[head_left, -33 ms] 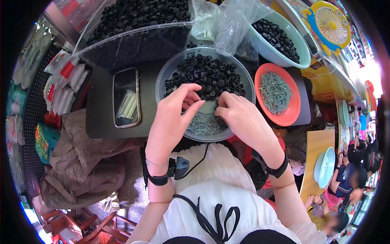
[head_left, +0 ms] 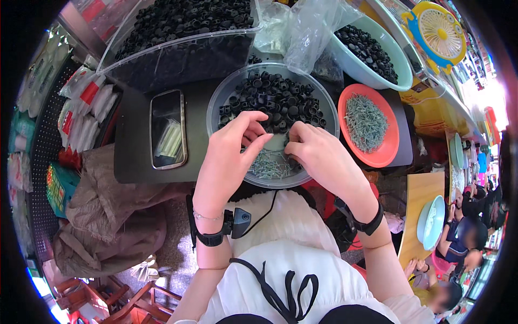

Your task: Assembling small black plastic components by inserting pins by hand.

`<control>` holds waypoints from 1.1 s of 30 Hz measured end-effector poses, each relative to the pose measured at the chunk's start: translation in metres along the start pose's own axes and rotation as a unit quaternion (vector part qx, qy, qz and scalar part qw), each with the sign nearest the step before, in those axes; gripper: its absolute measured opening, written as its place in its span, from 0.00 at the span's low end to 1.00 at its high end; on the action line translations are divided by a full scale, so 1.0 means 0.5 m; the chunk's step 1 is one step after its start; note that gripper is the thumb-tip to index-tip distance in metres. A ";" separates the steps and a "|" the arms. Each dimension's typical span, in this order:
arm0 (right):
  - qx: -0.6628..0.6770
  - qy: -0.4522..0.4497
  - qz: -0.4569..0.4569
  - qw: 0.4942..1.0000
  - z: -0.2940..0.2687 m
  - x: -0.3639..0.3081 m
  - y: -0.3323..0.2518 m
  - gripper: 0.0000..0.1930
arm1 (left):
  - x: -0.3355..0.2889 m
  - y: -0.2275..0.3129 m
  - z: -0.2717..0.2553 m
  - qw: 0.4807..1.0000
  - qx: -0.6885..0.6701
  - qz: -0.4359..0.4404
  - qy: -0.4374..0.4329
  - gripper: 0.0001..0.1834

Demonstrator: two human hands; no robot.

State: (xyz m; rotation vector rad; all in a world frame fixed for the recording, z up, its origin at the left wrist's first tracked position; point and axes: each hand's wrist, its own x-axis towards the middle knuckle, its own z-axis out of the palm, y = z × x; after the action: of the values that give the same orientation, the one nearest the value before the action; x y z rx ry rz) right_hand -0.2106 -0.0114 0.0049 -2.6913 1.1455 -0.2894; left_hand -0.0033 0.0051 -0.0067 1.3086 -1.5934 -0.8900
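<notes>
Both hands are over a clear round basin (head_left: pixel 213 102). Small black plastic caps (head_left: pixel 272 97) fill its far part, and a heap of thin grey screws (head_left: pixel 271 166) lies in its near part. My left hand (head_left: pixel 233 151) is at the basin's left side, thumb apart from the curled fingers, with nothing visible between them. Closed and pointing downward, my right hand (head_left: pixel 318 151) has its fingertips at the caps and screws. Something dark shows beneath its fingers, but what they hold is hidden.
An orange-red plate (head_left: pixel 394 129) of screws stands right of the basin. Behind are a pale green basin (head_left: pixel 407 75) and a large clear bin (head_left: pixel 178 40), both holding black parts. A phone (head_left: pixel 168 102) lies left on the black table (head_left: pixel 129 146). Other people sit far right.
</notes>
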 end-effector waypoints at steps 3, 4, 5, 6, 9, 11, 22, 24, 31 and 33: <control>0.005 -0.021 -0.001 1.000 -0.001 0.003 0.007 0.06 | -0.001 0.003 0.000 0.999 -0.015 -0.030 -0.015 0.17; 0.012 -0.027 0.002 1.000 0.000 0.003 0.008 0.06 | -0.002 0.000 0.002 0.999 -0.019 -0.026 -0.012 0.17; 0.012 -0.027 0.001 1.000 0.004 0.004 0.010 0.06 | -0.003 -0.002 0.004 0.999 -0.023 -0.021 -0.010 0.17; 0.019 -0.001 -0.007 1.000 0.008 0.003 0.012 0.06 | -0.003 -0.004 0.004 0.999 -0.024 -0.021 -0.012 0.17; 0.096 0.066 0.018 0.993 0.000 -0.005 0.023 0.05 | -0.003 -0.007 0.004 0.999 -0.021 -0.006 -0.025 0.18; 0.178 0.137 0.097 0.970 -0.023 -0.009 0.021 0.05 | -0.004 -0.004 0.003 1.000 -0.010 0.004 -0.013 0.19; 0.106 0.252 0.125 0.954 0.005 -0.021 0.056 0.10 | 0.004 -0.006 0.025 0.999 -0.001 0.036 -0.036 0.21; 0.081 0.252 0.123 0.956 0.012 -0.018 0.054 0.12 | 0.004 -0.006 0.025 0.998 0.014 0.051 -0.035 0.21; 0.205 0.261 0.134 0.934 0.021 -0.016 0.043 0.16 | 0.003 0.014 0.032 0.993 0.019 0.114 -0.037 0.22; 0.277 0.265 0.127 0.915 0.016 -0.020 0.022 0.17 | 0.004 0.019 0.036 0.994 0.000 0.101 -0.037 0.21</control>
State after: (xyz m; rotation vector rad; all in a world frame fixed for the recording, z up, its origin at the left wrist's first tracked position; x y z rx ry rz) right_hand -0.2229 -0.0109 -0.0065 -1.9825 1.2780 -1.1569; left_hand -0.0236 0.0052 -0.0042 1.1019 -1.7478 -0.8209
